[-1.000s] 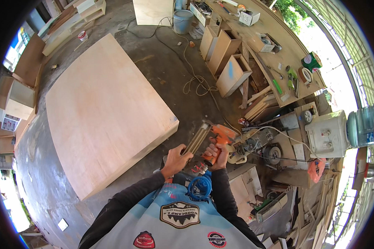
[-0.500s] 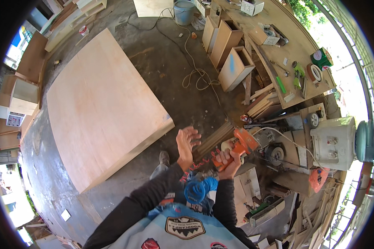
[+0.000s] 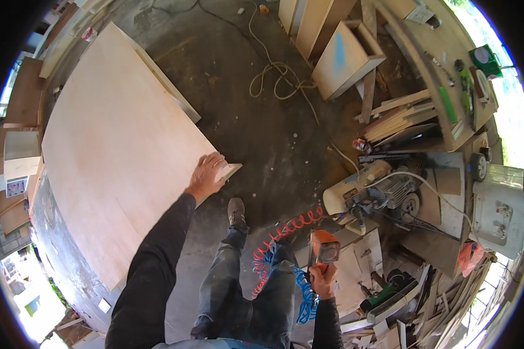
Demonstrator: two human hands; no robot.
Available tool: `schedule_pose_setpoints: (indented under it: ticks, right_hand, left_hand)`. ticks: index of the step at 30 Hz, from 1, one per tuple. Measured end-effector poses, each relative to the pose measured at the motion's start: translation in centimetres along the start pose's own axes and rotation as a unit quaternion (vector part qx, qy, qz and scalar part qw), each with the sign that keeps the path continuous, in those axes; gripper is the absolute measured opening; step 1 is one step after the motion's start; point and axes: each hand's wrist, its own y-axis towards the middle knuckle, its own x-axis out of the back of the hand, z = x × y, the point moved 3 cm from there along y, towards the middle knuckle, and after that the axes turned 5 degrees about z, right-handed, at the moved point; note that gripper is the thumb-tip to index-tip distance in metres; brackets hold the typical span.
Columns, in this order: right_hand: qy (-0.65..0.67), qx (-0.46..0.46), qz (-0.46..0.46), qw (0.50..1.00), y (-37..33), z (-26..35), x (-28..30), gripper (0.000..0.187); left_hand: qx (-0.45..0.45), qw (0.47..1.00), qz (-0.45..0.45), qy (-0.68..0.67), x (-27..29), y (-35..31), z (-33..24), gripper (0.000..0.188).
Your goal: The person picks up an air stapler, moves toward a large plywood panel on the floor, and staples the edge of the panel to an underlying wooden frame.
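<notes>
My left hand [image 3: 206, 175] is on the near right corner of a large pale plywood panel [image 3: 122, 157], its fingers closed over the edge. Beneath the panel, a wooden frame strip [image 3: 177, 100] shows along the far right side, and a short end sticks out beside my hand. My right hand [image 3: 323, 280] grips the handle of an orange nail gun [image 3: 325, 249], held low in front of my right leg. Close to the gun hang a blue coiled hose [image 3: 305, 296] and a red coiled hose [image 3: 285, 230].
An air compressor [image 3: 361, 189] stands at the right, with a white plastic container [image 3: 498, 215] beyond it. Drawer-like wooden boxes [image 3: 343, 61] and a workbench [image 3: 413, 52] are at the far right. A pale cord [image 3: 282, 72] loops over the floor. Wood scraps [image 3: 454, 302] lie at the lower right.
My left hand has gone from mid-air onto the panel's corner. The nail gun has come down and nearer my body, still in my right hand. The view has shifted, showing more of my legs.
</notes>
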Motion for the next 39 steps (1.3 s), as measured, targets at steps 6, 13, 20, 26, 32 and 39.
schedule_pose_setpoints:
  ticks: [6, 13, 20, 26, 32, 39]
  right_hand:
    - [0.115, -0.133, 0.047, 0.983, -0.1, 1.5, -8.7, 0.016]
    - [0.048, -0.055, 0.092, 0.993, 4.5, 6.1, -14.4, 0.020]
    - [-0.038, -0.020, 0.117, 0.992, 12.6, 8.2, -17.0, 0.029]
    - [-0.074, -0.016, 0.112, 0.991, 16.0, 8.0, -17.6, 0.035]
    - [-0.102, 0.000, 0.110, 0.989, 15.0, 8.2, -15.9, 0.035]
    - [-0.084, 0.000, 0.106, 0.991, 13.0, 7.5, -15.6, 0.027]
  left_hand:
    - [-0.121, 0.992, 0.044, 0.007, -2.8, 3.1, 3.6, 0.040]
    - [-0.152, 0.986, 0.025, -0.067, -4.2, 3.3, 5.1, 0.032]
    - [-0.139, 0.985, 0.019, -0.104, -4.2, 3.5, 5.2, 0.030]
    - [-0.143, 0.982, 0.001, -0.126, -4.3, 3.3, 5.8, 0.028]
    - [-0.142, 0.981, 0.007, -0.133, -4.0, 3.7, 5.5, 0.026]
    - [-0.110, 0.980, 0.068, -0.151, -2.9, 4.2, 5.3, 0.023]
